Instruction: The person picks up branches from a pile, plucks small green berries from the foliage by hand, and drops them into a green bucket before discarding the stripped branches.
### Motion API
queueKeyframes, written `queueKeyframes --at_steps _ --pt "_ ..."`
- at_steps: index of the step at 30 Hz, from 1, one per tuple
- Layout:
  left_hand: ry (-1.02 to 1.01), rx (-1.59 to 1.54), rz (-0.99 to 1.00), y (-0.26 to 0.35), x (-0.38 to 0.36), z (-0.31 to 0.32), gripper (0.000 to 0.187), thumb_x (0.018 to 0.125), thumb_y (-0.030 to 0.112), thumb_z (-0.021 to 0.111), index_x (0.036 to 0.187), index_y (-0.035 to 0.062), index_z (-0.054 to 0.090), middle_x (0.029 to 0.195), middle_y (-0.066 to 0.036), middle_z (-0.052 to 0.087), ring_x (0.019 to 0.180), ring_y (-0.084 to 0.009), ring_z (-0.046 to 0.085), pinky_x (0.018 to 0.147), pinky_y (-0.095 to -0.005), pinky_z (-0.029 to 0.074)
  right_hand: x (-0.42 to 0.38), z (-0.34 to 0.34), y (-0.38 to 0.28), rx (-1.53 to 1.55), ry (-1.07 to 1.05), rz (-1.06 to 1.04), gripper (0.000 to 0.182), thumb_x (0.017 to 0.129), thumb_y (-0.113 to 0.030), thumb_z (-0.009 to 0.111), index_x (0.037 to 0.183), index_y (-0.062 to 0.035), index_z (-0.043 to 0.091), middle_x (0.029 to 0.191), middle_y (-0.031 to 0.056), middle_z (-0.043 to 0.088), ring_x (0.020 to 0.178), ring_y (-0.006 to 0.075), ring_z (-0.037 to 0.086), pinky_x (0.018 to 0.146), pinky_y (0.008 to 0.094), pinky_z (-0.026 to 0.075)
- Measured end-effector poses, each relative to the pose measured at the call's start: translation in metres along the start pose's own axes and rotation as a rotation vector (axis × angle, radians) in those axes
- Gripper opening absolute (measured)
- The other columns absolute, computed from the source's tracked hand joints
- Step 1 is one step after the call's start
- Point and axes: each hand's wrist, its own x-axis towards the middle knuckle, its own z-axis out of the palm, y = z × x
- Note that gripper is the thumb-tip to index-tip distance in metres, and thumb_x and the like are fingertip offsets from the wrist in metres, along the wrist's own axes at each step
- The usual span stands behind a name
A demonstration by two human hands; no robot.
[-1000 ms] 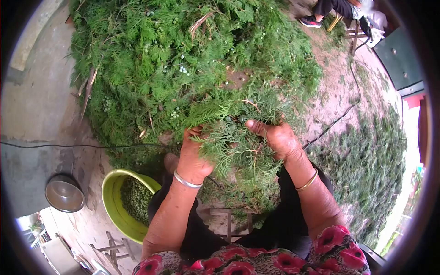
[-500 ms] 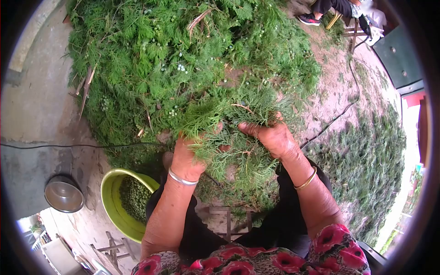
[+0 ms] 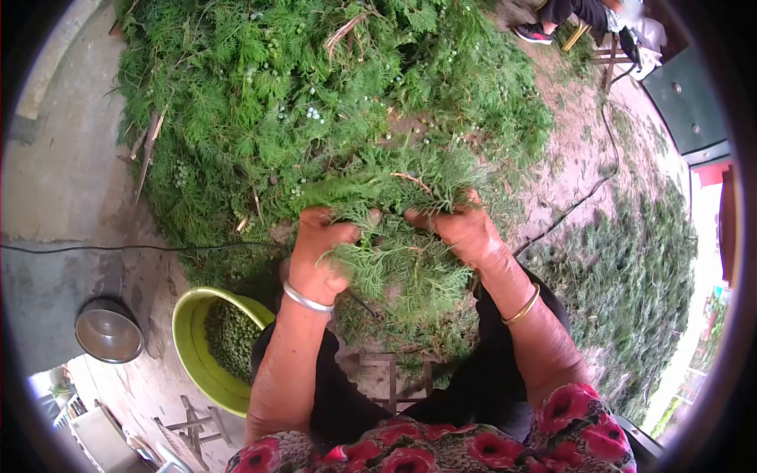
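Note:
My left hand (image 3: 319, 251), with a silver bangle at the wrist, has its fingers curled around green sprays of a cypress branch (image 3: 414, 256). On the other side my right hand (image 3: 467, 235), wearing a gold bangle, is closed on the same leafy bunch, thumb pointing inward. The bunch spreads between both hands above my lap, and its feathery tips hide some fingertips. Just beyond the hands rises a big pile of cut cypress branches (image 3: 236, 118), dotted with pale blue-green cones (image 3: 314, 115).
A yellow-green bucket (image 3: 188, 335) partly filled with small green cones (image 3: 230, 339) stands by my left leg. Farther left is a metal bowl (image 3: 110, 331). A black cable (image 3: 142, 249) crosses the floor. Loose greenery (image 3: 631, 276) covers the right side. Another person's shoe (image 3: 534, 33) shows at upper right.
My left hand has shifted slightly left and its thumb shows more clearly. The sprays have swung between the hands; the right hand has moved only a little.

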Motion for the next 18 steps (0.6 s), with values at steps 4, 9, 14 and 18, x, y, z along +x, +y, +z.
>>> queueKeyframes --at_steps 4,9,14,18 --pt "0.019 0.005 -0.08 0.01 0.0 -0.005 0.017 0.072 -0.001 0.067 0.089 0.0003 0.064 0.085 -0.005 0.063 0.071 -0.0131 0.059 0.057 -0.0229 0.046 0.003 -0.016 -0.015 0.383 0.0 0.225 0.032 0.081 -0.022 0.065 0.108 -0.0054 0.062 0.106 0.0106 0.063 0.097 0.0242 0.059 0.087 0.0333 0.044" --pt "0.134 0.095 -0.085 0.022 0.005 -0.009 0.029 0.07 -0.012 0.054 0.098 -0.0043 0.058 0.08 -0.012 0.064 0.062 -0.0202 0.061 0.048 -0.0322 0.048 0.001 -0.03 -0.016 0.314 -0.025 0.231 0.039 0.079 -0.027 0.069 0.108 -0.0029 0.061 0.105 0.0131 0.064 0.093 0.022 0.06 0.085 0.0331 0.045" --pt "0.031 -0.351 -0.161 0.013 0.008 -0.009 0.028 0.079 0.008 0.054 0.107 0.0031 0.056 0.091 -0.008 0.064 0.08 -0.0197 0.059 0.061 -0.0385 0.05 -0.007 -0.045 -0.029 0.565 0.028 0.39 0.046 0.075 -0.025 0.073 0.112 -0.0021 0.059 0.105 0.012 0.064 0.093 0.0199 0.058 0.085 0.0322 0.045" --pt "-0.012 -0.454 -0.277 -0.012 0.003 -0.004 0.031 0.089 0.026 0.049 0.112 0.0054 0.055 0.102 -0.009 0.062 0.085 -0.0235 0.062 0.069 -0.0364 0.054 -0.008 -0.047 -0.031 0.709 -0.025 0.354 0.053 0.073 -0.024 0.075 0.117 -0.0021 0.056 0.107 0.012 0.063 0.096 0.0199 0.057 0.087 0.0318 0.044"
